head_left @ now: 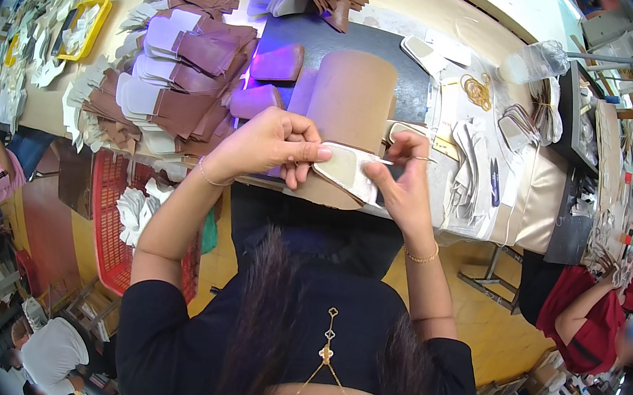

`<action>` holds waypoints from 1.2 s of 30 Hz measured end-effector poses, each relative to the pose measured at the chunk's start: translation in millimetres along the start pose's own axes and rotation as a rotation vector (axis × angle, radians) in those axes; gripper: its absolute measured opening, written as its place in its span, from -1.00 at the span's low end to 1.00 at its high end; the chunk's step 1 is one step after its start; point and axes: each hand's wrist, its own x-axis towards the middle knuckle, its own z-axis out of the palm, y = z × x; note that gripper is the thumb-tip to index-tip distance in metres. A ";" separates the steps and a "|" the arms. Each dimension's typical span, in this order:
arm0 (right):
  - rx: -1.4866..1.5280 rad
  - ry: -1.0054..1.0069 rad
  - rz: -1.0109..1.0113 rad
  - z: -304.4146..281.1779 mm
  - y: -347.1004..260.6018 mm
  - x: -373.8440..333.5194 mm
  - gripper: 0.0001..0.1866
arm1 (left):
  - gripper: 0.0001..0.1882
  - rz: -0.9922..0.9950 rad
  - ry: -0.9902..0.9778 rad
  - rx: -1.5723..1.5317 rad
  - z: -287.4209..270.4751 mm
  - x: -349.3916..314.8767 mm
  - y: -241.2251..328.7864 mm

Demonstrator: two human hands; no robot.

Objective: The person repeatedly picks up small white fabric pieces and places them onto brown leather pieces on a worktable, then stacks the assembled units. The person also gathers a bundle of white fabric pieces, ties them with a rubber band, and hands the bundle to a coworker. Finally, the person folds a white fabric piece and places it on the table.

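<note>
A small cream panel (338, 166) with a white edge lies against the front of a tan cylinder (352, 94). My left hand (279, 145) grips its left end, with the thumb on top and the fingers curled at its side. At the panel's right edge is my right hand (407, 179), its thumb close to the white border and its fingers bent. Something thin and pale runs between these fingers, with a slender end sticking out to the right; its kind is not clear. Brown curved pieces (277, 62) lie left of the cylinder on a dark mat (420, 75).
Stacks of brown and white pieces (198, 62) fill the table's left. To the right lie rubber bands (476, 91), pale strips (467, 157), dark-handled snips (494, 181) and a plastic bottle (538, 63). A red basket (109, 226) stands below left. Other people sit at both sides.
</note>
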 end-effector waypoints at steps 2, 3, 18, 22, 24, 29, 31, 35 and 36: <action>-0.347 0.007 -0.376 -9.2 -23.9 -5.4 -0.31 | -0.76 -0.012 0.011 0.064 -1.0 -0.2 -2.0; -0.574 -0.029 -0.536 -8.4 -36.0 -9.0 -0.27 | -0.77 -0.002 0.006 0.087 -1.6 -0.5 -2.9; 0.084 -0.111 -0.357 39.4 27.9 -39.1 0.01 | -0.75 0.027 0.119 0.109 6.0 -8.1 -5.2; 0.444 -0.026 -0.170 14.8 30.0 -47.0 0.05 | -0.74 0.076 0.066 0.050 19.4 -9.6 -3.8; 0.418 0.036 -0.236 -4.0 22.9 -43.8 0.00 | -0.78 0.078 0.082 0.096 29.8 -11.4 -3.6; 0.480 0.084 0.022 -40.4 9.6 -19.6 -0.70 | -0.85 0.189 0.196 0.197 24.2 -8.0 -5.2; 0.402 0.199 0.055 -51.9 17.0 -1.8 -0.70 | -0.84 0.257 0.488 0.232 1.5 -2.8 -9.6; 0.160 0.220 0.188 -51.0 44.0 16.6 -0.72 | -0.76 0.344 0.865 0.961 -55.2 2.4 -28.5; -0.077 0.202 0.167 -49.3 48.9 17.7 -0.72 | -0.74 0.336 0.870 0.990 -64.9 2.0 -35.5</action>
